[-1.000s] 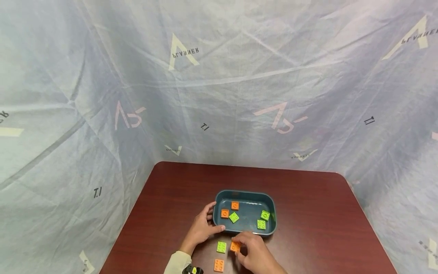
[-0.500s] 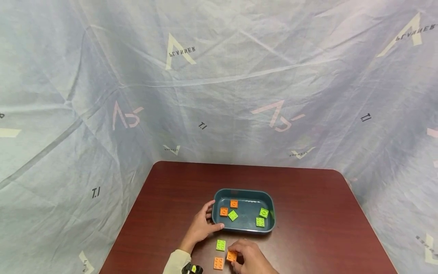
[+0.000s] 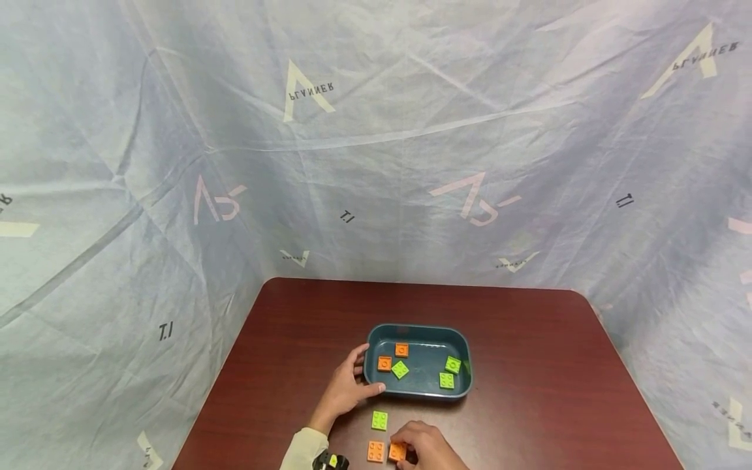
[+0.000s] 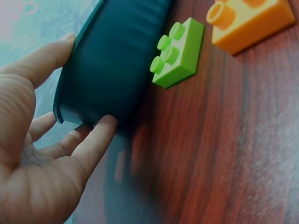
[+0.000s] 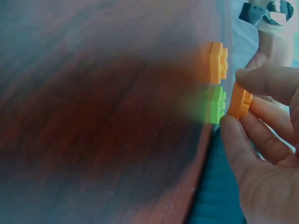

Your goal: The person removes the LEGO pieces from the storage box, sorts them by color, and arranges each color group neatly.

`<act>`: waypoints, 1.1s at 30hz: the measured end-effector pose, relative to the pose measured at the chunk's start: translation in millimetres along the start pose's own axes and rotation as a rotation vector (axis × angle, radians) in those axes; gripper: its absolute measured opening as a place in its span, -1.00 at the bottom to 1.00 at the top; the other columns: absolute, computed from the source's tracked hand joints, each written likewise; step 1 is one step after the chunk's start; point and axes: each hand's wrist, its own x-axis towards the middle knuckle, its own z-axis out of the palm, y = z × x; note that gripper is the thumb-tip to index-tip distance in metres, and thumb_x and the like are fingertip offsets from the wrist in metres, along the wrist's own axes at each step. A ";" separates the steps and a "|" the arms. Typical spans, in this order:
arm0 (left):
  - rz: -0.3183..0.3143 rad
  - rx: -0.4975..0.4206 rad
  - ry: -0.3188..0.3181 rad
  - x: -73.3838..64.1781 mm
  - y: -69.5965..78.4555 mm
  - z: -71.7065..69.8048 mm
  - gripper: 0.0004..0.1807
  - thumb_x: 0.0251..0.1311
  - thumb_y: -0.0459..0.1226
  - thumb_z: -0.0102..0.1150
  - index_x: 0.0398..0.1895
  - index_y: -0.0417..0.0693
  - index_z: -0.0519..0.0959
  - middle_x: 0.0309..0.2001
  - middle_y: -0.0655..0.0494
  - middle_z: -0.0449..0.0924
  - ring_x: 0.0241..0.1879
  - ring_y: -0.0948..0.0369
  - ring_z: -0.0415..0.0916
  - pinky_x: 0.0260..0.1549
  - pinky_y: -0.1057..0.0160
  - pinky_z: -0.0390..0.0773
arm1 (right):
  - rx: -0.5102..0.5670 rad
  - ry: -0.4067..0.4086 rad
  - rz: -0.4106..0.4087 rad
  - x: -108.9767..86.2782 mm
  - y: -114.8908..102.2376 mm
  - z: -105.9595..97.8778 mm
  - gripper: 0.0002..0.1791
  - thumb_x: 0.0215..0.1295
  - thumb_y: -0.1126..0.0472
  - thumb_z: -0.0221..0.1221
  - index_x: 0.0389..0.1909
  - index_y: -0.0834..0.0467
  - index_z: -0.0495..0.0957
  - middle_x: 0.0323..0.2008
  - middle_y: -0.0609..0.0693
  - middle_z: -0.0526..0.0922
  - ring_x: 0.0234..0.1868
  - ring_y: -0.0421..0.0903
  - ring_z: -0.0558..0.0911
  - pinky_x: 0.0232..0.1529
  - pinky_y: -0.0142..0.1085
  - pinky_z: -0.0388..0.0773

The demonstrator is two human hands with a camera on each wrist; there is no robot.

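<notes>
Watching remotely, I see the right hand (image 3: 433,447) pinching an orange brick (image 3: 397,452) between thumb and fingers, apart from the teal tray's (image 3: 424,367) near side, while the left hand (image 3: 343,390), fingers spread, touches the tray's left end.

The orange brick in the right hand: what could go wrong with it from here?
The held orange brick could slip, as the right hand seems to pinch it only with its fingertips. It could also knock the loose orange brick close beside it out of place. And if the left hand on the tray shifted, the bricks lying loose inside might slide.
</notes>
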 end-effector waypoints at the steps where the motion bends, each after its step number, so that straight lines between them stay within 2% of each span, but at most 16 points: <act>1: 0.000 0.000 0.000 -0.2 -0.1 -0.1 0.08 0.15 -0.06 0.62 0.68 0.11 0.19 0.40 -0.15 0.47 0.27 -0.08 0.58 0.12 -0.03 0.69 | -0.009 -0.002 0.000 0.3 0.1 1.0 -0.69 0.25 0.15 0.50 0.00 0.05 0.79 -0.15 -0.34 0.67 -0.21 -0.47 0.48 -0.15 -0.42 0.58; 14: 0.001 0.006 -0.001 -0.5 0.5 -0.3 0.11 0.12 -0.01 0.62 0.68 0.09 0.18 0.39 -0.15 0.48 0.27 -0.08 0.58 0.08 0.02 0.69 | -0.076 -0.041 0.012 7.7 4.5 9.3 -0.71 0.22 0.18 0.50 -0.02 0.05 0.79 -0.20 -0.34 0.69 -0.19 -0.46 0.48 -0.09 -0.37 0.60; 33: 0.004 0.007 0.003 0.1 -0.9 0.8 0.10 0.11 -0.03 0.64 0.67 0.13 0.20 0.41 -0.13 0.47 0.27 -0.04 0.60 0.08 0.07 0.69 | -0.135 -0.013 0.023 10.0 9.1 14.3 -0.70 0.18 0.15 0.51 -0.04 0.01 0.78 -0.23 -0.37 0.66 -0.21 -0.43 0.45 -0.13 -0.36 0.56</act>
